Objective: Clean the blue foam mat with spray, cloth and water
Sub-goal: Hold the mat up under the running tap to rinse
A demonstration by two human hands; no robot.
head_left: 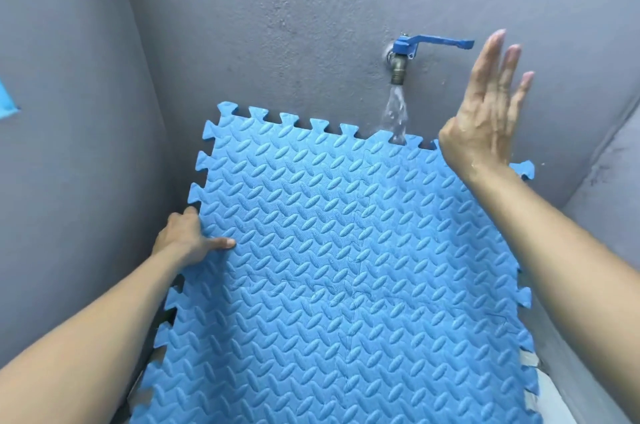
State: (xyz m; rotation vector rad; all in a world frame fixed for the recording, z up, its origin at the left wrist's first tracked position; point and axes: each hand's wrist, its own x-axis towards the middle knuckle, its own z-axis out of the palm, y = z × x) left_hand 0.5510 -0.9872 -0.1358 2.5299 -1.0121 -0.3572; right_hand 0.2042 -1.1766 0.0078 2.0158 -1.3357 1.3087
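In the head view, the blue foam mat (pixel 346 267) fills the centre and lower part of the frame, leaning with its toothed top edge against the grey wall (pixel 277 25). At upper right, a tap (pixel 401 56) with a blue lever pours water (pixel 394 112) onto the mat's top edge. The left hand (pixel 188 238), at centre left, grips the mat's left edge, thumb on the front. The right hand (pixel 485 105) is raised beside the tap, fingers straight and close together, holding nothing.
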